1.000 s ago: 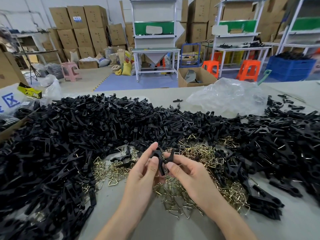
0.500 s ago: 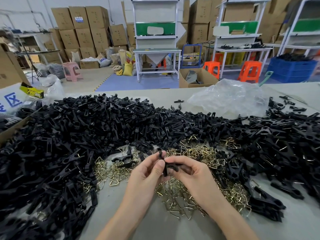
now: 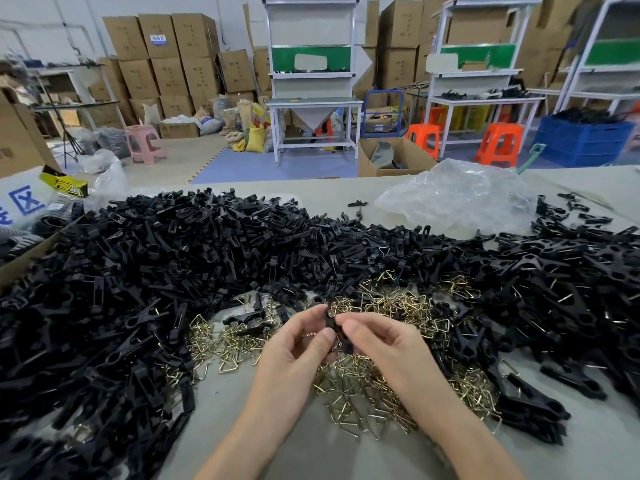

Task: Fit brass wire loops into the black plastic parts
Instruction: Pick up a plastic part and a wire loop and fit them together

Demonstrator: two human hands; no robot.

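Near the surface's (image 3: 311,452) front edge, left hand (image 3: 294,348) and right hand (image 3: 388,344) fingers pinch one black plastic part (image 3: 330,320) over uncountable brass wire loops (image 3: 398,306), hemmed by a black parts heap (image 3: 138,289), one plastic bag (image 3: 457,195) beyond.

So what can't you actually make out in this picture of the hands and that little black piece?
Head view, the only one:
- Whether one of the brass wire loops sits in the black part: the pinching left hand and right hand cover it.
- Blue-lettered sign: cut off by the left edge.
- Label on a far carton: too small to read.
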